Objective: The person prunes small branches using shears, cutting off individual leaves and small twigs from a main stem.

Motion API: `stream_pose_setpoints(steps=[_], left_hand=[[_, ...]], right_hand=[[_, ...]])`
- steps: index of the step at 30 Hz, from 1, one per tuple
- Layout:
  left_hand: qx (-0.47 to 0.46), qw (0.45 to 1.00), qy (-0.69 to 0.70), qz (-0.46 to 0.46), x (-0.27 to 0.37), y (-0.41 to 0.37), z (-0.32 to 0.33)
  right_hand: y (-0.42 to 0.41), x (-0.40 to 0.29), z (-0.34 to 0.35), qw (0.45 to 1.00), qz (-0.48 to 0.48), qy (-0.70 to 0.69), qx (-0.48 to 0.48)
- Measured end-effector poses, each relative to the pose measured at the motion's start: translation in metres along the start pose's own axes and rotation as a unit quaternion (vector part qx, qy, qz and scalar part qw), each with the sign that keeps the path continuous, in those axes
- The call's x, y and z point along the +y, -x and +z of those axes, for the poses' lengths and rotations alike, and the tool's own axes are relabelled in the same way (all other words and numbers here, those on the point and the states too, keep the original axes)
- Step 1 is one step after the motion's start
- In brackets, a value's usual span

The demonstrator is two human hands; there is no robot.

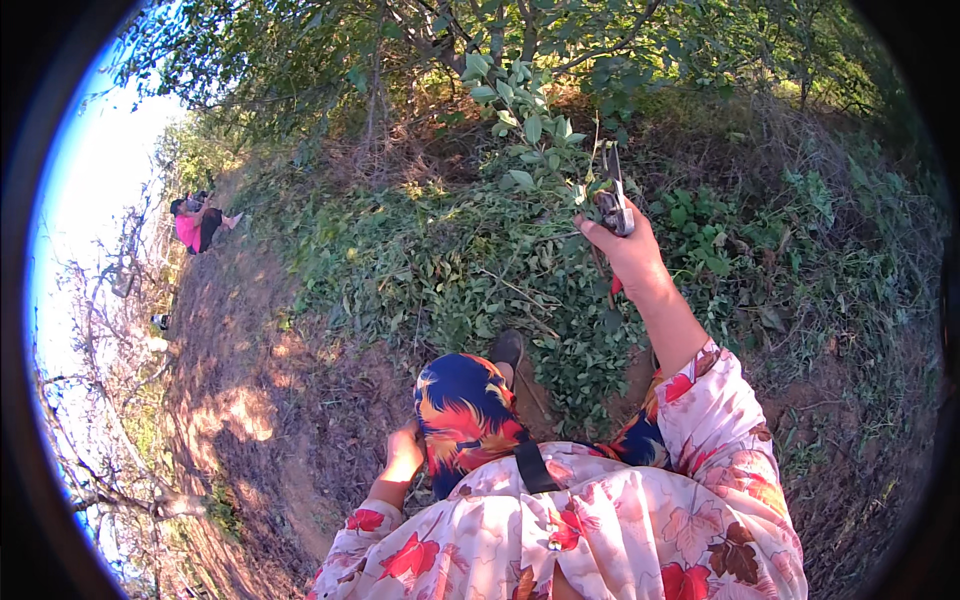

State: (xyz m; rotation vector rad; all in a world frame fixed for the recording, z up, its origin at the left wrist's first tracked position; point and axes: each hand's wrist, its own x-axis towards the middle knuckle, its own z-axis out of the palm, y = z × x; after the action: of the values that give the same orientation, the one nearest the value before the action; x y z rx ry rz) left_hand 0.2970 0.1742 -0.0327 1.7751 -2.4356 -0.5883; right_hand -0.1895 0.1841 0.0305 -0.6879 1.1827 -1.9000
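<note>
My right hand (626, 251) is stretched out ahead, gripping a pair of pruning shears (616, 214). The metal jaws point away from me, and a bit of red handle shows under the palm. Just left of the jaws, a leafy green branch (534, 135) slants up and to the left. Its lower end meets the thumb and the shears; whether the hand also holds it, I cannot tell. By my bent left knee (465, 412), in patterned trousers, rests my left hand (405, 450). The knee hides part of its fingers.
Cut leafy stems (450, 277) lie heaped before my shoe (508, 349). Trees and shrubs (517, 37) rise beyond. Bare, sloping soil (270, 420) stretches leftward, where a person in a pink top (191, 229) sits. Dry branches (142, 499) stand at the far left.
</note>
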Motion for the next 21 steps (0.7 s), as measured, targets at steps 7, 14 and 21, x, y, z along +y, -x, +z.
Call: stream_pose_setpoints(steps=[7, 14, 21], left_hand=[[0.084, 0.972, 0.211, -0.052, -0.04, 0.007, 0.03], [-0.079, 0.921, 0.332, -0.188, -0.034, 0.045, 0.008], [-0.25, 0.944, 0.173, -0.13, -0.001, 0.039, -0.037]], right_hand=[[0.003, -0.004, -0.003, 0.999, 0.012, -0.053, 0.007], [0.002, -0.007, -0.005, 0.999, 0.007, -0.034, 0.011], [0.004, -0.007, -0.012, 0.999, 0.021, -0.021, 0.012]])
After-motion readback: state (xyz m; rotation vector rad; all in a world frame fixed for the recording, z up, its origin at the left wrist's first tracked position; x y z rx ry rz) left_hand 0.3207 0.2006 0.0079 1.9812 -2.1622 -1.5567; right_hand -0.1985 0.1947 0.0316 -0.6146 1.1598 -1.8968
